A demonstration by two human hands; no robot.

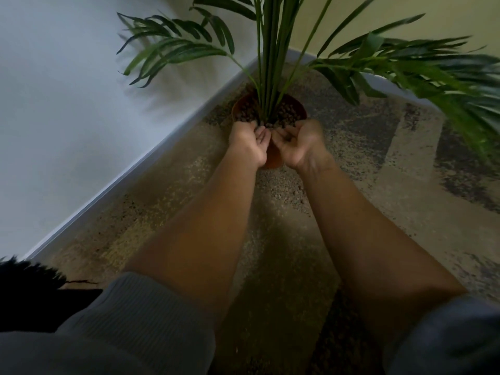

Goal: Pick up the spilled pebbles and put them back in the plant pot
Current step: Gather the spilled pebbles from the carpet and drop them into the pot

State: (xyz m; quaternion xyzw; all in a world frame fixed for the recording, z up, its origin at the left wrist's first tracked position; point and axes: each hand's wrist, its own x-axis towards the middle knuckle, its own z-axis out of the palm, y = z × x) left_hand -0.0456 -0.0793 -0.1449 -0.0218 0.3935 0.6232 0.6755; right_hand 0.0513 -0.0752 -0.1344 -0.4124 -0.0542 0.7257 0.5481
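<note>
Both cupped hands, left hand (250,142) and right hand (299,143), hold pebbles (281,110) over the plant pot (272,158); whether spilled ones remain is unclear.

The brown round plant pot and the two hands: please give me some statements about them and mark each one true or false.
1. The brown round plant pot stands on the patterned carpet near a wall corner. True.
2. Both hands are at the pot's near rim. True: left hand, right hand.
3. The pot is empty. False: dark small pebbles fill it around the green palm stems.
4. The forearms are covered by sleeves. False: the grey sleeves are pushed up.
</note>
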